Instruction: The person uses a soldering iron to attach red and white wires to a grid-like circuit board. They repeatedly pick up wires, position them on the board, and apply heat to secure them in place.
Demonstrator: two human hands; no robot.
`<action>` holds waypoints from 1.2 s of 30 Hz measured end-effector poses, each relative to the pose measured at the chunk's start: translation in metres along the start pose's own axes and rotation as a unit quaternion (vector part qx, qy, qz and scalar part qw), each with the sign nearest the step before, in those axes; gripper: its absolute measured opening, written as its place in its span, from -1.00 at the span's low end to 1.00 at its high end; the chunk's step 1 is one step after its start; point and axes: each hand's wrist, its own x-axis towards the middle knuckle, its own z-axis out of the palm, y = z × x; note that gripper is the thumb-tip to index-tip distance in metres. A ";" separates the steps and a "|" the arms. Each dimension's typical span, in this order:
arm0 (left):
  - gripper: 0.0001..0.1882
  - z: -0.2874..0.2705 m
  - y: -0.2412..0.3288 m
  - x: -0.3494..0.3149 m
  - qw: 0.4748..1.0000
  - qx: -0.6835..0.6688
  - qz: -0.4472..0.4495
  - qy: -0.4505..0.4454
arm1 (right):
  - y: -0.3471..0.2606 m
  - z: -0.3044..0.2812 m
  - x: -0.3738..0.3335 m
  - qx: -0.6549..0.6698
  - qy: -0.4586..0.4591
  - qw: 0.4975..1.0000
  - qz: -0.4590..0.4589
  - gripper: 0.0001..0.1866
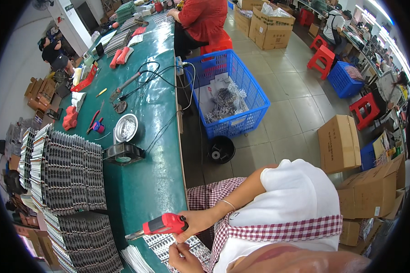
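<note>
My right hand (pixel 192 224), with a bracelet on its wrist, grips a red and black gun-shaped tool (pixel 165 223). The tool's metal nozzle points left over the table edge area. Just below it, my left hand (pixel 185 259) is closed, fingertips pinched together near the tool's underside; whatever sits between them is too small to name. Beneath both hands lies a white board panel (pixel 158 248) with rows of dark parts, partly covered by them. Left of that panel rests a bundle of thin white strips (pixel 135 259).
Tall stacks of board panels (pixel 70 170) stand at the table's left. Beyond are a small black fan (pixel 124 153), a metal bowl (pixel 136 132) of small pieces, and a soldering iron (pixel 131 84) with cables. A blue crate (pixel 237 125) stands on the floor; another person (pixel 205 20) sits farther along.
</note>
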 end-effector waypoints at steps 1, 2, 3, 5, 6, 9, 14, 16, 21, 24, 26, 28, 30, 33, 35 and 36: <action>-0.63 0.000 0.000 0.000 1.000 0.002 0.004 0.002 | -0.003 0.001 -0.001 -0.036 0.004 0.999 -0.011 -0.67; -0.64 0.000 0.000 0.000 1.000 0.004 0.008 0.005 | -0.002 0.002 -0.001 -0.059 0.010 0.998 -0.030 -0.66; -0.64 0.000 0.000 0.000 1.000 0.006 0.012 0.007 | 0.000 0.002 -0.001 -0.082 0.017 0.995 -0.049 -0.66; -0.65 0.002 -0.004 -0.001 1.000 0.004 0.020 0.018 | -0.005 0.006 -0.002 -0.100 0.023 0.992 -0.074 -0.64; -0.66 0.002 -0.006 -0.002 0.999 0.003 0.023 0.024 | -0.010 0.008 -0.004 -0.095 0.026 0.992 -0.080 -0.63; -0.68 0.001 -0.002 -0.005 0.999 0.001 0.035 0.036 | -0.011 0.010 -0.006 -0.156 0.050 0.981 -0.105 -0.60; -0.71 0.011 -0.019 -0.016 0.991 -0.037 0.047 0.123 | -0.005 0.016 0.000 -0.154 0.018 0.986 -0.067 -0.56; -0.72 0.024 -0.043 -0.012 0.985 -0.039 0.069 0.150 | -0.018 0.016 -0.004 -0.176 0.040 0.983 -0.047 -0.56; -0.94 0.023 -0.038 -0.020 0.966 -0.027 0.094 0.238 | 0.003 0.024 -0.005 -0.188 0.019 0.976 0.112 -0.60; -0.92 0.017 -0.030 -0.021 0.960 -0.007 0.111 0.257 | 0.002 0.023 -0.001 -0.136 -0.003 0.986 0.101 -0.70; -0.93 0.014 -0.036 -0.027 0.958 0.009 0.095 0.269 | -0.003 0.028 0.006 -0.106 -0.006 0.987 0.120 -0.71; -0.96 0.011 -0.045 -0.031 0.958 0.017 0.072 0.277 | -0.016 0.032 0.013 -0.093 0.007 0.979 0.180 -0.72; -0.96 0.008 -0.054 -0.029 0.941 0.020 0.078 0.327 | -0.012 0.025 0.019 -0.049 0.020 0.990 0.127 -0.72; -0.96 0.003 -0.075 -0.025 0.944 0.060 0.042 0.321 | -0.017 0.003 0.026 -0.043 0.049 0.993 0.098 -0.65; -0.94 0.000 -0.091 -0.024 0.948 0.087 0.006 0.306 | -0.022 -0.009 0.028 -0.073 0.046 0.995 0.047 -0.64; -0.95 0.000 -0.102 -0.025 0.946 0.091 -0.001 0.310 | -0.026 -0.009 0.027 -0.072 0.062 0.993 0.063 -0.62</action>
